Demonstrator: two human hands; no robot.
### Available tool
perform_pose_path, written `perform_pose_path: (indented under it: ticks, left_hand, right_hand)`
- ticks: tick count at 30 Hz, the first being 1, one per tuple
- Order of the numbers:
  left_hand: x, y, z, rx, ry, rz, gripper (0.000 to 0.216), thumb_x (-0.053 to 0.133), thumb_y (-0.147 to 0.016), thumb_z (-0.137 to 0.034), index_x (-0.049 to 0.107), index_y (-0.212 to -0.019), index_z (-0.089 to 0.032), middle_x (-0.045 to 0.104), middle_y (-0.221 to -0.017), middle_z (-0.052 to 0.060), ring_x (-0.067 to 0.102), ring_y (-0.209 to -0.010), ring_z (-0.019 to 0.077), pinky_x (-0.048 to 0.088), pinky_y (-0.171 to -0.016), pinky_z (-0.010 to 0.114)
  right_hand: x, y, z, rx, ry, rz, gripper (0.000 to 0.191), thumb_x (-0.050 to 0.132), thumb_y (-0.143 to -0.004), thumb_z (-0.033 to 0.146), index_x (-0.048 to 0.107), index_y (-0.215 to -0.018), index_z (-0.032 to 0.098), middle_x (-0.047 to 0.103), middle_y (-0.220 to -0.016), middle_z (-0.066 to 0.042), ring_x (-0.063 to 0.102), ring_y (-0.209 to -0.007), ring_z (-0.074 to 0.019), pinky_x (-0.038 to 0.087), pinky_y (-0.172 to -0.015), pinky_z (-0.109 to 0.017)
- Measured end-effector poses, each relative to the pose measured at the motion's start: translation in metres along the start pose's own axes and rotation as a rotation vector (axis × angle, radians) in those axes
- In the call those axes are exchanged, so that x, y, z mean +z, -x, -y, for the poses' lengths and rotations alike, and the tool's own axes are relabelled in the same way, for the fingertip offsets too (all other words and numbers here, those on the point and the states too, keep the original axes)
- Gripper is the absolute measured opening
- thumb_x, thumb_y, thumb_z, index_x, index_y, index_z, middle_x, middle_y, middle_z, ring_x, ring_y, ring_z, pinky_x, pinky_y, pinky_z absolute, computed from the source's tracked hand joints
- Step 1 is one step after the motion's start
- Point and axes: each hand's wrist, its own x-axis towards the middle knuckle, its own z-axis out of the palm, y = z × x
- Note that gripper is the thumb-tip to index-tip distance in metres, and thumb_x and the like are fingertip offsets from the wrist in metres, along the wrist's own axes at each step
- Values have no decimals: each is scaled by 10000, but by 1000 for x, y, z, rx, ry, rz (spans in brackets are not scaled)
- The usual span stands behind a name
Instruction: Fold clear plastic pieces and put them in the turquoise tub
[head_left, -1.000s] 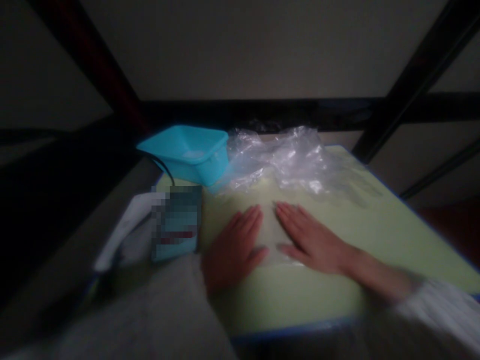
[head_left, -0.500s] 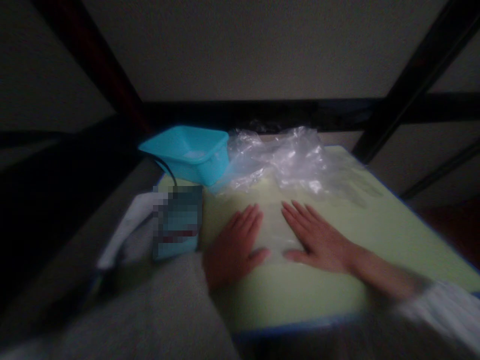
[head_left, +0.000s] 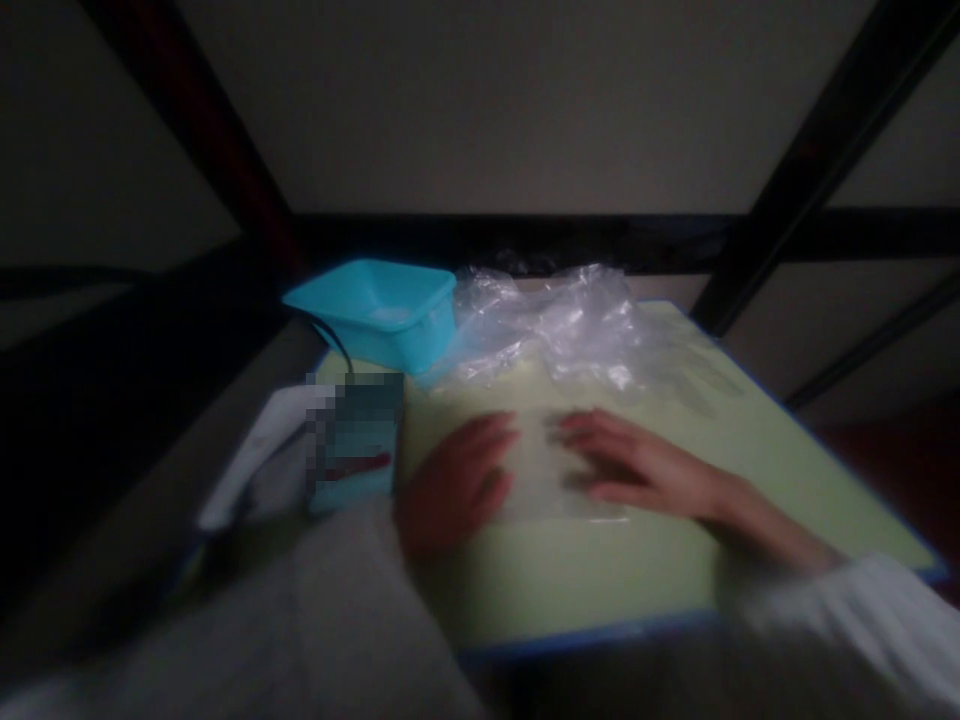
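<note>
A flat, clear plastic piece, perhaps a bag, lies on the yellow-green tabletop between my hands. My left hand is over its left side, fingers loosely stretched and a little blurred. Over the right side is my right hand, its fingers apart and slightly bent, with shadow showing under the fingertips. Neither hand grips anything that I can see. Behind them, a crumpled heap of clear plastic spreads across the far part of the table.
A turquoise plastic basin stands at the back left, touching the crumpled plastic. Nearer, left of my hand, lies a bluish, partly pixelated box-like object. Beside it are a white object and a dark cable. A wall rises behind the table.
Both hands were pressed flat on the plastic piece. Now the right hand has lifted slightly with its fingers bending, and the left fingers have curled a little and shifted left.
</note>
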Motion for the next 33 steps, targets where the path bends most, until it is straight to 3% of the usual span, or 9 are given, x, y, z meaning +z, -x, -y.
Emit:
perform_pose_path:
  ticks: [3, 6, 10, 18, 33]
  left_hand:
    - [-8, 3, -6, 134, 26, 75, 175, 425, -890, -214, 590, -916, -162, 621, -1027, 81, 563, -987, 200, 454, -908, 341]
    - [-13, 4, -11, 231, 46, 171, 153, 435, -877, -228, 563, -815, -173, 595, -892, 54, 545, -836, 179, 461, -777, 302]
    - [-11, 3, -13, 209, 36, 221, 118, 475, -850, -252, 561, -852, -170, 577, -918, 59, 518, -837, 188, 442, -757, 305]
    - [-7, 2, -13, 174, 50, 252, 128, 523, -812, -251, 570, -885, -158, 570, -933, 64, 507, -862, 203, 427, -780, 322]
    - [-4, 4, -13, 159, 53, 215, 139, 549, -783, -250, 561, -902, -178, 572, -953, 60, 510, -867, 207, 434, -792, 330]
  right_hand:
    - [-11, 3, 10, -76, -76, 97, 141, 575, -880, 285, 639, -917, 165, 606, -954, -61, 578, -932, -170, 476, -820, -299]
    - [-12, 4, 17, -85, -32, 162, 56, 604, -823, 168, 615, -769, 176, 566, -785, -7, 562, -804, -147, 463, -732, -270]
    - [-9, 6, 18, -63, 88, 176, 81, 591, -758, 102, 588, -726, 176, 569, -782, -10, 552, -809, -159, 452, -752, -292]
    - [-7, 7, 22, -37, 225, 190, 152, 535, -755, 112, 601, -887, 147, 594, -903, -73, 545, -904, -207, 447, -858, -360]
    - [-8, 8, 8, -55, 148, 94, 126, 498, -787, 78, 584, -825, 163, 583, -871, -58, 550, -850, -189, 459, -793, -351]
